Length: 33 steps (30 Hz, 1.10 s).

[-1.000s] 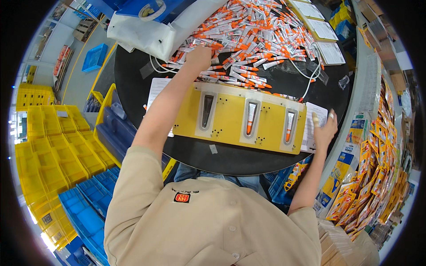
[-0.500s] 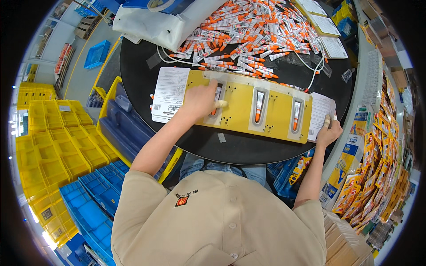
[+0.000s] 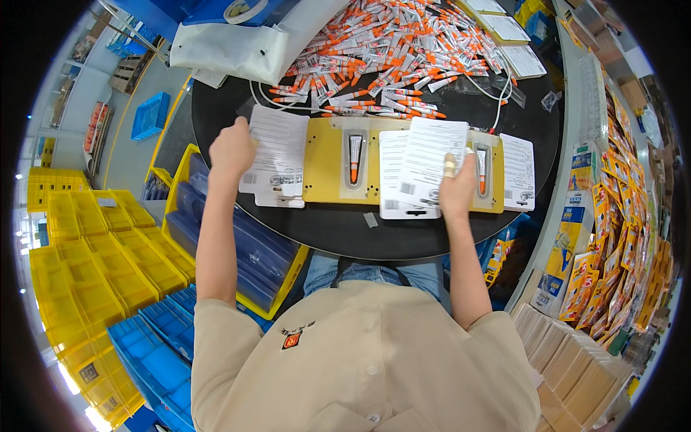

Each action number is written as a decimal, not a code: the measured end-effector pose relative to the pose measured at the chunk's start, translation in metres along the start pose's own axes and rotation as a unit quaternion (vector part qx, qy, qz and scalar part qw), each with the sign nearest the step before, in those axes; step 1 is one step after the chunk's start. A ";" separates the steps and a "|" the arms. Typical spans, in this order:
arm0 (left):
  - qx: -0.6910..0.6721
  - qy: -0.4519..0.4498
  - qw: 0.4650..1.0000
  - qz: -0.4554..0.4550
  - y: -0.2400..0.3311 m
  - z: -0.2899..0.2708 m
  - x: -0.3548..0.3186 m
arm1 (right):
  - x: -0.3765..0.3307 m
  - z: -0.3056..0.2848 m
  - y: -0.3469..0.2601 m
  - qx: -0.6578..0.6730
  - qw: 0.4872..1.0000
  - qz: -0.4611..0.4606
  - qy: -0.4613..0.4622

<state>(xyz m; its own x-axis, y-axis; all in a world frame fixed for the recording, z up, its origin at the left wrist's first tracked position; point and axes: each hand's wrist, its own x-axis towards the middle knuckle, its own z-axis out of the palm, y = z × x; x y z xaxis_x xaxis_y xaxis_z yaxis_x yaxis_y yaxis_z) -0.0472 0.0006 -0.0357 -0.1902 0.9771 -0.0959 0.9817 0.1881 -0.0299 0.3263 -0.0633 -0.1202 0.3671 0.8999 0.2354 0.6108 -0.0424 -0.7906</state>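
A yellow fixture board [image 3: 338, 191] lies across the round black table. In its left cavity sits a small glue tube [image 3: 355, 160] with an orange cap, and a similar tube [image 3: 481, 169] lies in the right cavity. My right hand [image 3: 458, 189], thumb taped, grips a white printed blister card [image 3: 435, 147] above the board. Beneath it another white card [image 3: 392, 169] rests on the board; together they hide the middle cavity. At the left, my left hand [image 3: 232, 147] is closed at the outer edge of a stack of white cards [image 3: 277, 151].
Many orange-capped tubes [image 3: 389, 57] are heaped at the table's back. More white cards [image 3: 518, 169] lie right of the board. A white cable [image 3: 500, 108] curves behind it. Yellow crates [image 3: 93, 252] and blue crates [image 3: 151, 338] stand left; packaged goods [image 3: 612, 245] line the right.
My left hand has left the left cavity for the card stack at the left. My right hand has moved leftward from the right-hand cards, and two cards now cover the middle cavity.
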 end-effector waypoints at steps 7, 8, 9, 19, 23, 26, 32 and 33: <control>-0.277 -0.073 0.955 0.074 0.048 0.011 -0.044 | 0.006 -0.015 0.022 0.049 0.999 -0.013 0.020; -0.275 -0.116 0.952 0.059 0.057 0.028 -0.043 | 0.014 -0.032 0.029 0.063 0.998 -0.012 -0.016; -0.250 -0.048 0.964 0.073 0.060 0.039 -0.045 | 0.018 -0.048 0.036 0.069 0.996 0.053 -0.021; -0.023 -0.146 0.970 0.193 0.121 0.047 -0.065 | 0.041 -0.052 0.106 -0.375 0.917 -0.099 -0.095; -0.057 -0.122 0.969 0.208 0.118 0.043 -0.058 | 0.136 -0.120 0.222 -0.387 0.897 0.197 0.079; -0.131 -0.096 0.953 0.255 0.140 0.038 -0.069 | 0.155 -0.135 0.307 -0.114 0.908 0.393 0.092; -0.085 -0.201 0.920 0.325 0.187 0.042 -0.094 | 0.087 -0.125 0.309 -0.242 0.899 0.348 0.113; -0.083 -0.180 0.925 0.323 0.179 0.042 -0.088 | 0.064 -0.116 0.294 -0.221 0.897 0.356 0.143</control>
<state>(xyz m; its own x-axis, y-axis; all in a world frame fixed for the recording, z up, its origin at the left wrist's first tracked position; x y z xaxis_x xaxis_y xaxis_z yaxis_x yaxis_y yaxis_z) 0.1450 -0.0561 -0.0744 0.4746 0.8001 -0.3668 0.8745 -0.3817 0.2992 0.6110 -0.0687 -0.2716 0.9006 0.4312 -0.0549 0.3451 -0.7862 -0.5126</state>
